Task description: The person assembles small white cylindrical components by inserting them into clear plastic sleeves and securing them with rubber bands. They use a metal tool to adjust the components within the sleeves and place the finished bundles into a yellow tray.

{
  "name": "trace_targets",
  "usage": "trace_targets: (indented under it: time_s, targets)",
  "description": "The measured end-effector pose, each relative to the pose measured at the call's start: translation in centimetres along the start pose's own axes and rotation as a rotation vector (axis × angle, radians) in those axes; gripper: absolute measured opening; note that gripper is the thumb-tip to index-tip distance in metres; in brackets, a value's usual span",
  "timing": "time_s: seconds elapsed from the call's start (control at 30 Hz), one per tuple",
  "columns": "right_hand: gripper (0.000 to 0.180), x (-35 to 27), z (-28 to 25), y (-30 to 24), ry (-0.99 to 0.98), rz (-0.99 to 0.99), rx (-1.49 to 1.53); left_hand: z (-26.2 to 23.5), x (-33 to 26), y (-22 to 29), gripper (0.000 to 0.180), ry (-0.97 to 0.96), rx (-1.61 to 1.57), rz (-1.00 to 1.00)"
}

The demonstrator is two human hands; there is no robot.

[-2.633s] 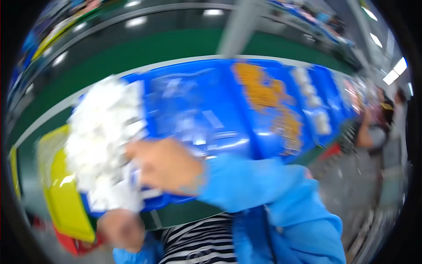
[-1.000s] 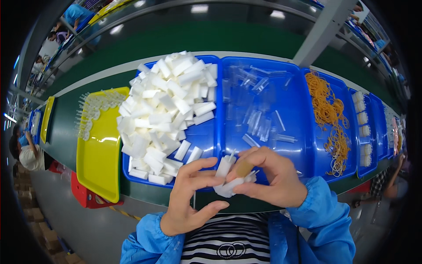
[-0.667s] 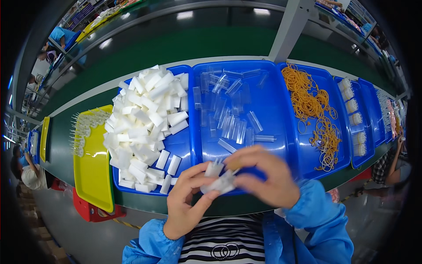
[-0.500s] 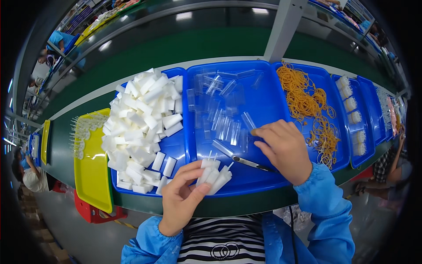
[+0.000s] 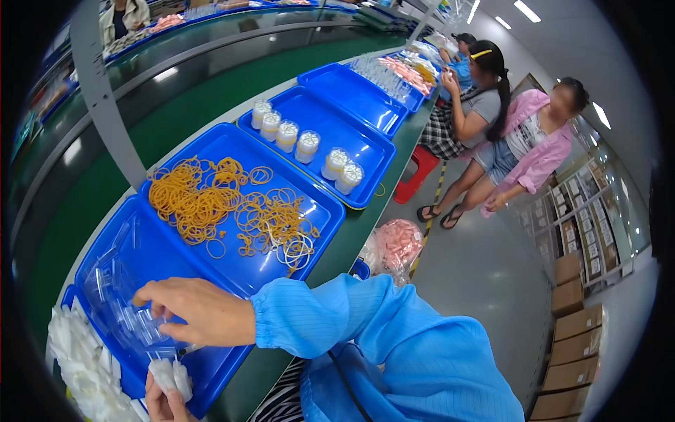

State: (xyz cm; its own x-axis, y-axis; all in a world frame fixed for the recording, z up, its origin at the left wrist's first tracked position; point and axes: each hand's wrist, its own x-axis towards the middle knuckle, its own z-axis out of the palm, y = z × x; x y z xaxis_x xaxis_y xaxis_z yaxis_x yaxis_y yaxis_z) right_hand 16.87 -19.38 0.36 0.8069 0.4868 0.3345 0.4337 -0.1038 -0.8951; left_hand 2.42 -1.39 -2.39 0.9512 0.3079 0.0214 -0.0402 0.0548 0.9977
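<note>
A: So, left to right?
B: Far left, loose pile of white foam pieces (image 5: 77, 366) at the end of the first blue tray (image 5: 211, 366). Left hand (image 5: 165, 401) at the bottom edge, mostly cut off. Grip closed round a small bunch of white pieces (image 5: 172, 375), held over the tray's near rim.

A: Right hand?
B: Right hand (image 5: 193, 313) comes in across the same tray, blue sleeve (image 5: 380, 337) behind it. Fingers spread and curled down onto the clear plastic tubes (image 5: 123, 295) lying in the tray. Thumb and forefinger pinched at one; cannot tell if it's actually gripped or just touched.

A: Next tray?
B: Second blue tray (image 5: 316, 211) just beside the first, holds a heap of orange rubber bands (image 5: 225, 207), dense at left, loose rings toward the right.

A: Beyond that?
B: Third blue tray (image 5: 365, 151) has six small capped white containers (image 5: 306, 146) in a row. More blue trays further along the green desk (image 5: 351, 232). Clear bag of pink items (image 5: 395, 246) below the desk edge. Two people sit at the far right, one on a red stool (image 5: 418, 169). Brown cartons (image 5: 569, 309) stacked at right.
</note>
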Motion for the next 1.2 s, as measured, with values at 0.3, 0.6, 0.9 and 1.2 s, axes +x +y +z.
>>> trace_targets:
  time_s: [0.3, 0.6, 0.9, 1.2]
  targets:
    - [0.034, -3.0, 2.3, -2.7, 0.064, 0.128, 0.502, 0.3, -0.5, 1.5, 0.032, 0.024, 0.206, 0.009]
    - [0.037, -4.2, 2.4, -2.3, 0.166, 0.128, 0.497, 1.6, -1.2, 1.8, 0.037, 0.001, 0.245, 0.019]
    - [0.03, -4.0, 1.7, -2.3, 0.242, 0.225, 0.385, 1.2, -0.4, 1.5, 0.019, -0.026, 0.063, 0.063]
    - [0.032, -3.3, 3.0, -2.7, 0.081, 0.266, 0.338, 0.3, -0.9, 1.7, 0.025, -0.014, 0.006, 0.027]
